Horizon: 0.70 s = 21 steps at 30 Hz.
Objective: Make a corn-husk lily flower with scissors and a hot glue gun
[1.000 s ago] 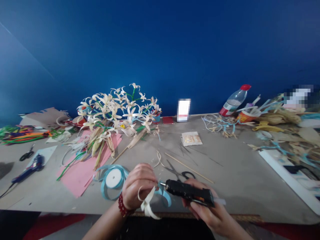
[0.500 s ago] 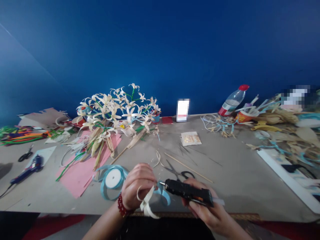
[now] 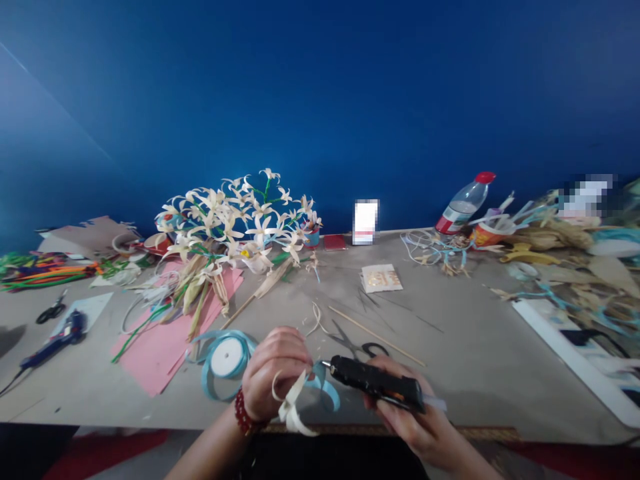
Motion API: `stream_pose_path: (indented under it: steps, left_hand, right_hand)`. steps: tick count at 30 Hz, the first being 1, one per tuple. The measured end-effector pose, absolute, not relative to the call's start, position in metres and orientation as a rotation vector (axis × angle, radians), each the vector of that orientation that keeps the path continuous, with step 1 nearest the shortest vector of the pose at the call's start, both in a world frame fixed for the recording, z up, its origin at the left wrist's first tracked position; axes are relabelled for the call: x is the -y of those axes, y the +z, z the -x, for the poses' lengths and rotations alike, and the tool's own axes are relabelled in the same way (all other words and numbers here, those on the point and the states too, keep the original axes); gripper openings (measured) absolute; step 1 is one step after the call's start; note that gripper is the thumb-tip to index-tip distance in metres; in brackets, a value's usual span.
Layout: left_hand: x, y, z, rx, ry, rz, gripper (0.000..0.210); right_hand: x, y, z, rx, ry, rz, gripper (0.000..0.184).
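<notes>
My left hand (image 3: 277, 367) is closed around a pale husk flower (image 3: 293, 403), whose petals hang out below the fingers. A light blue ribbon strip (image 3: 327, 392) curls out from the right side of that hand. In my right hand (image 3: 407, 413) lies a black glue gun (image 3: 377, 383), its metal nozzle pointing left and close to the ribbon by my left fingertips. Whether the nozzle touches the ribbon I cannot tell. Beside my left wrist a roll of blue ribbon (image 3: 225, 357) rests on the table. Scissors (image 3: 353, 343) lie open just beyond the glue gun.
Many white husk flowers (image 3: 227, 217) stand at the back left, above pink paper (image 3: 150, 360). A blue glue gun (image 3: 63, 340) lies far left. A thin stick (image 3: 377, 335), a folded packet (image 3: 381, 278), a tilted bottle (image 3: 463, 205) and a white power strip (image 3: 575, 367) are toward the right.
Both hands stay nearly in place. The ribbon by my left fingertips has shifted slightly, and the husk flower has moved a little to the left.
</notes>
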<state>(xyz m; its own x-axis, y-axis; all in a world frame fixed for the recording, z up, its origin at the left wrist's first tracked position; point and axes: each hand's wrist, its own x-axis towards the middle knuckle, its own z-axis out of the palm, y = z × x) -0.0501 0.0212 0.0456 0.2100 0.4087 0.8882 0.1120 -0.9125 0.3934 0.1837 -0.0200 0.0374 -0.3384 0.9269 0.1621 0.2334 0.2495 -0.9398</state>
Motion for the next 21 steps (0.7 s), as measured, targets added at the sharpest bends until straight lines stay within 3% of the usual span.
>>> stream_pose_path:
  steps: [21]
  left_hand:
    - [-0.018, 0.043, 0.050, -0.490, 1.812, -2.184, 0.006]
  right_hand:
    - [0.024, 0.026, -0.183, 1.749, 1.067, 1.035, 0.009]
